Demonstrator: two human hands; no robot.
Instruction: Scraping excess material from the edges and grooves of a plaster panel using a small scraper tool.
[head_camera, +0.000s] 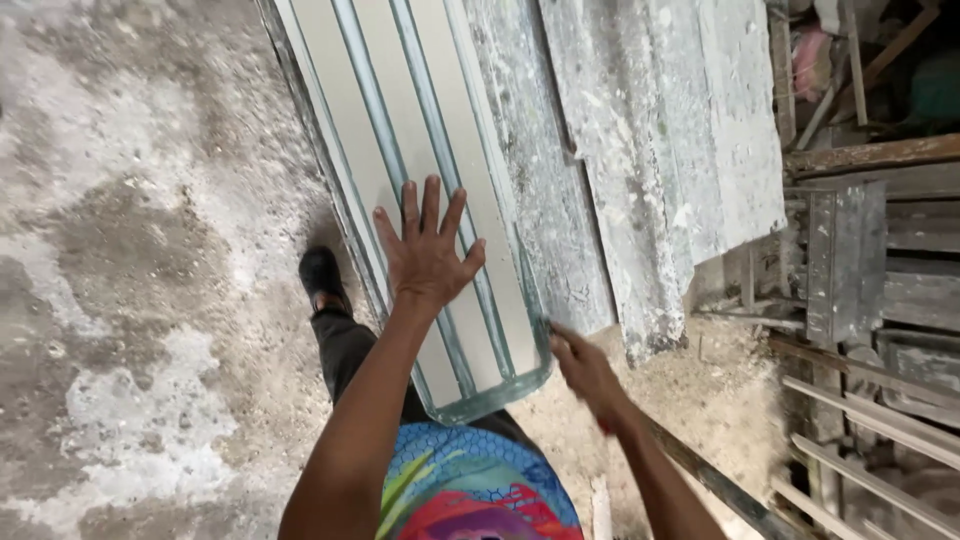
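Head view shows a stack of glass sheets standing on edge, leaning against rough grey boards. I take this glass as my landmark.

My left hand is open, fingers spread, palm flat on the face of the front sheet, a little above its lower corner. My right hand is at the right edge of the glass, near the rounded bottom corner; the fingers seem to curl on the edge, but motion blur hides them, so I cannot tell if it really grips. A black shoe stands on the concrete floor just left of the glass. To the right of the glass, behind the boards, there are wooden slats and sawdust on the ground.

I judge the step in hand as steadying the front sheet and taking hold of it. The next move, I think, calls for a sure hold on both sides before any tilting, because the edge is thin and the sheet can slip on the dusty floor.
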